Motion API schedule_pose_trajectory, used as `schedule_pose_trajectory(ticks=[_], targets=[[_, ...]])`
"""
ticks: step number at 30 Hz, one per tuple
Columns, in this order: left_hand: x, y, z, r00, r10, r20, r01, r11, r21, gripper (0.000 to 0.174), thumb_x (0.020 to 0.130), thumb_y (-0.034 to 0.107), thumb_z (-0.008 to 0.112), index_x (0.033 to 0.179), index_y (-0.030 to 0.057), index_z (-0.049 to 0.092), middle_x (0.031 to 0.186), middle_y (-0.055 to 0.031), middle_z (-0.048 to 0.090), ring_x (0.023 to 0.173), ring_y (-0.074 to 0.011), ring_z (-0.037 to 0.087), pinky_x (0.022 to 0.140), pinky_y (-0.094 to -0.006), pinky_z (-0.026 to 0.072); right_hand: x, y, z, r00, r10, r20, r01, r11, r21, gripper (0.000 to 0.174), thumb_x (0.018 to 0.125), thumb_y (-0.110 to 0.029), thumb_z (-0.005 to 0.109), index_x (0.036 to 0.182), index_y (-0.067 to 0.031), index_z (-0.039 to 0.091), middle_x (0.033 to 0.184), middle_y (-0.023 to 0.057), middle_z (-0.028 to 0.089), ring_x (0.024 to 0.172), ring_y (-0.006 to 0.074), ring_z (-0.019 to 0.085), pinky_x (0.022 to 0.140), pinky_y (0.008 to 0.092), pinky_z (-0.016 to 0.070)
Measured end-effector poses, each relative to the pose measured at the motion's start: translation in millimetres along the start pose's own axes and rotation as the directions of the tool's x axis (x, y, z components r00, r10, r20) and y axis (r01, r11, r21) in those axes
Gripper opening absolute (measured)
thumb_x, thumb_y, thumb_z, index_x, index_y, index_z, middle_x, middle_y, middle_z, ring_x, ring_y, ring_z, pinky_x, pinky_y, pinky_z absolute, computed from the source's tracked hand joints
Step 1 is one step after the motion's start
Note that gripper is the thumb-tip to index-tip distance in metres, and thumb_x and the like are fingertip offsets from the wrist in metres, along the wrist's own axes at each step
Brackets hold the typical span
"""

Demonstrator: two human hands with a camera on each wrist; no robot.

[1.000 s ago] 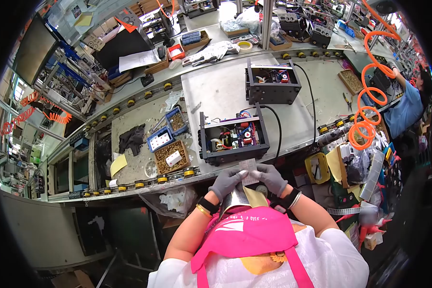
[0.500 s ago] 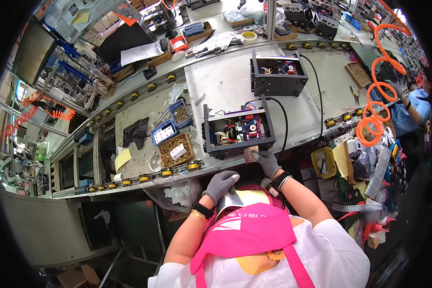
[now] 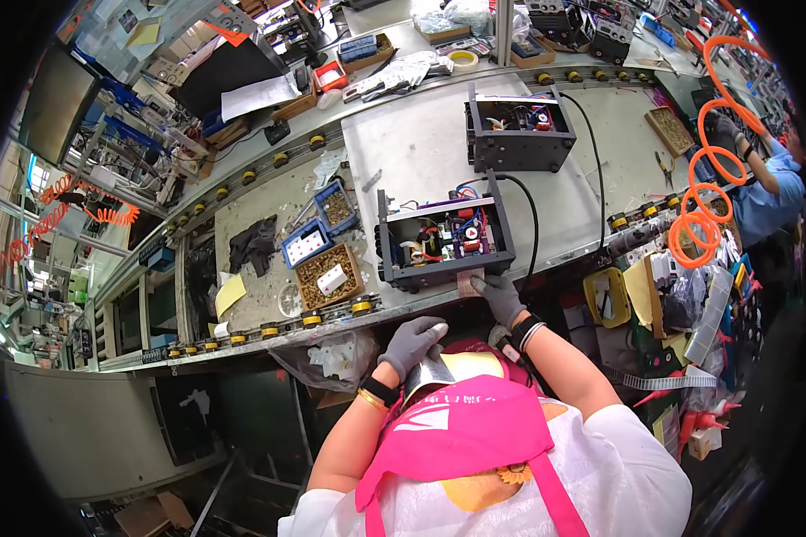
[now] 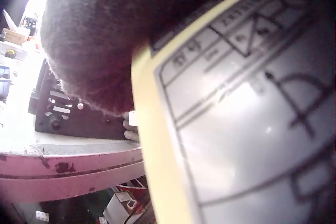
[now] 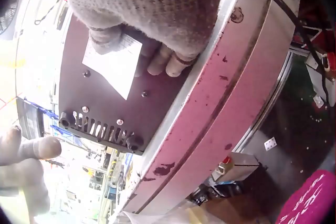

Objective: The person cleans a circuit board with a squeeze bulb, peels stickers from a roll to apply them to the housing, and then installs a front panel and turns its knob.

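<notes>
My gloved right hand [image 3: 500, 298] is at the near side of the front black metal case [image 3: 443, 234]. In the right wrist view, the right hand [image 5: 147, 19] pinches a small white label [image 5: 114, 65] between thumb and fingers, against or just in front of the dark case panel [image 5: 100, 98]. The gloved left hand [image 3: 415, 345] is lower and to the left, in front of the apron, gripping a silvery printed sheet [image 3: 428, 376] with yellowish backing. Close up in the left wrist view, that sheet [image 4: 247, 119] shows line drawings beside the glove [image 4: 105, 35].
A second black case [image 3: 521, 134] stands behind. Left of the cases are a box of small screws [image 3: 318, 291], blue trays [image 3: 336, 208] and a dark cloth [image 3: 253, 246]. A black cable [image 3: 535, 219] and orange coiled hose [image 3: 703, 179] lie right. Another person [image 3: 770, 192] works at right.
The hands have parted from the sheet they both held. My right hand has moved up to the front case with the small label; the left has drawn slightly down and left with the sheet.
</notes>
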State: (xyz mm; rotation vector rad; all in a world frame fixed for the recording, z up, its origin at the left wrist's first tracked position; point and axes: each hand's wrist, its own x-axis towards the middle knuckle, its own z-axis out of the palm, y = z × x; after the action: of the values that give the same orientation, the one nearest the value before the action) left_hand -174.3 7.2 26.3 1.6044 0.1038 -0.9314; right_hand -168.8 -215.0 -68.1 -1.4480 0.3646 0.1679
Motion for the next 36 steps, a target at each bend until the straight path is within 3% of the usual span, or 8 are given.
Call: schedule_pose_trajectory(ticks=[13, 16, 22, 25, 26, 32, 34, 36], targets=[[1.6, -6.7, -0.8, 1.0, 0.001, -0.001, -0.001, 0.999, -0.039, 0.034, 0.088, 0.022, 0.061, 0.111, -0.0028, 0.059, 0.079, -0.0056, 0.061, 0.058, -0.0104, 0.056, 0.054, -0.026, 0.0484, 8.5, -0.6, 4.6, 0.993, -0.052, -0.106, 0.039, 0.992, -0.118, 0.041, 0.083, -0.036, 0.067, 0.093, 0.003, 0.066, 0.087, 0.0049, 0.064, 0.08, 0.0111, 0.057, 0.074, 0.0269, 0.0452], [2.0, -7.7, -2.8, 1.0, 0.018, 0.006, -0.018, 0.999, -0.03, 0.034, 0.088, 0.022, 0.061, 0.111, -0.0029, 0.059, 0.079, -0.0056, 0.062, 0.058, -0.0105, 0.057, 0.054, -0.0259, 0.0485, 12.2, 2.3, 3.6, 0.984, 0.143, -0.103, -0.154, 0.982, -0.112, 0.041, 0.081, -0.038, 0.069, 0.086, 0.0034, 0.066, 0.081, 0.0049, 0.065, 0.07, 0.0113, 0.058, 0.062, 0.0282, 0.0475], [-3.2, -5.5, -7.6, 1.0, 0.008, -0.018, -0.009, 1.0, -0.024, 0.034, 0.088, 0.022, 0.06, 0.111, -0.0028, 0.059, 0.08, -0.0057, 0.061, 0.058, -0.0105, 0.057, 0.054, -0.0259, 0.0487, 13.7, -4.5, -17.0, 0.941, 0.335, 0.045, -0.251, 0.784, -0.568, 0.031, 0.08, -0.03, 0.069, 0.087, 0.0003, 0.068, 0.075, 0.0062, 0.066, 0.066, 0.0111, 0.059, 0.058, 0.0262, 0.0475], [-3.3, -9.2, -11.4, 0.999, 0.016, -0.042, -0.018, 0.999, -0.033, 0.034, 0.088, 0.022, 0.061, 0.111, -0.0025, 0.059, 0.08, -0.0057, 0.061, 0.058, -0.0105, 0.057, 0.054, -0.0258, 0.0485, 1.7, -5.2, -14.7, 0.981, -0.018, 0.191, 0.101, 0.895, -0.435, 0.027, 0.081, -0.029, 0.066, 0.09, -0.0043, 0.07, 0.075, 0.008, 0.066, 0.068, 0.014, 0.06, 0.065, 0.0277, 0.0478], [-3.4, -9.9, -11.7, 0.999, 0.018, -0.043, -0.02, 0.999, -0.035, 0.034, 0.088, 0.022, 0.06, 0.111, -0.0024, 0.059, 0.08, -0.0057, 0.061, 0.058, -0.0104, 0.057, 0.054, -0.0258, 0.0486, 2.1, -8.7, -11.6, 0.976, -0.037, 0.214, 0.1, 0.952, -0.291, 0.026, 0.083, -0.027, 0.064, 0.095, -0.0047, 0.07, 0.08, 0.0096, 0.068, 0.075, 0.0146, 0.063, 0.071, 0.0272, 0.0485], [-5.4, -7.4, -17.7, 0.998, 0.06, -0.022, -0.06, 0.998, -0.007, 0.033, 0.089, 0.022, 0.06, 0.111, -0.002, 0.059, 0.078, -0.0044, 0.061, 0.055, -0.0096, 0.055, 0.053, -0.0254, 0.0482, 26.5, 0.6, 2.9, 0.933, -0.267, 0.242, 0.36, 0.676, -0.643, 0.02, 0.085, -0.015, 0.063, 0.1, -0.0031, 0.069, 0.091, 0.0091, 0.07, 0.084, 0.0113, 0.063, 0.073, 0.0253, 0.0486], [-10.0, -3.2, -17.8, 0.998, 0.066, -0.022, -0.065, 0.996, 0.053, 0.032, 0.09, 0.021, 0.059, 0.113, -0.0018, 0.058, 0.078, -0.0032, 0.06, 0.055, -0.0087, 0.055, 0.053, -0.0243, 0.0474, 12.5, -25.0, 11.9, 0.903, -0.39, 0.18, 0.428, 0.855, -0.292, 0.019, 0.087, -0.01, 0.06, 0.101, -0.0022, 0.068, 0.09, 0.0073, 0.069, 0.083, 0.0107, 0.062, 0.073, 0.0242, 0.0485], [-13.1, -0.3, -15.4, 0.989, 0.14, -0.046, -0.142, 0.989, -0.033, 0.031, 0.089, 0.02, 0.059, 0.111, -0.0021, 0.058, 0.076, -0.0033, 0.06, 0.054, -0.0085, 0.055, 0.052, -0.0234, 0.0468, -14.0, -66.2, 11.5, 0.869, -0.482, 0.116, 0.482, 0.876, 0.027, 0.02, 0.089, -0.004, 0.055, 0.106, -0.0012, 0.065, 0.088, 0.0042, 0.067, 0.084, 0.0102, 0.061, 0.073, 0.0226, 0.0484]])
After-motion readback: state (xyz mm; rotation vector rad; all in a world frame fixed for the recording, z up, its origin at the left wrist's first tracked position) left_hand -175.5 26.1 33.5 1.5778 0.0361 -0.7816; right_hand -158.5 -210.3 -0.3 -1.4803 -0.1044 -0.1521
